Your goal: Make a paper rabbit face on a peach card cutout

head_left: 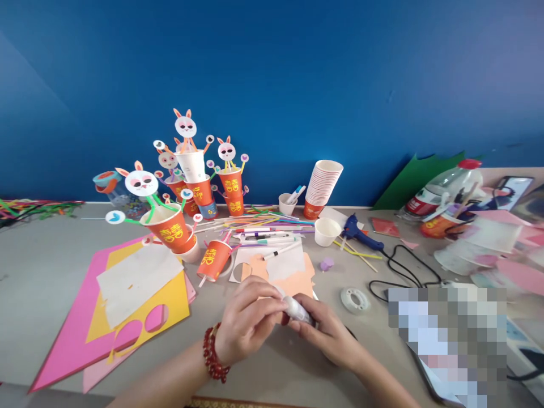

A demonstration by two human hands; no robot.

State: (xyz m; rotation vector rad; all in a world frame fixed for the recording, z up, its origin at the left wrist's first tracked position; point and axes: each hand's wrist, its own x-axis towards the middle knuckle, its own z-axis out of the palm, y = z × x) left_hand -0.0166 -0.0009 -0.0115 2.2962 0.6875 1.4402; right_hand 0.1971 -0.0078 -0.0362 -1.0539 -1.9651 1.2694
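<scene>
Both hands meet at a small white bottle (pixel 300 310) near the front of the table. My right hand (pixel 329 334) wraps its body, the fingers closed round it. The fingertips of my left hand (pixel 250 318) pinch its pale top end. A red bead bracelet (pixel 212 352) circles my left wrist. Just behind the hands lies cut peach paper (pixel 300 281), partly hidden by them. On its side to the left is a red paper cup (pixel 215 259) with straws through it. A clear tape roll (pixel 355 300) rests to the right.
Rabbit-faced cups (pixel 170 229) stand at back left, behind pink and yellow sheets (pixel 174 297). Pens and straws lie mid-table near a white cup (pixel 326 232) and a cup stack (pixel 323 187). A blue glue gun (pixel 361 233) trails a black cable (pixel 408 269); a bottle (pixel 442 190) stands right.
</scene>
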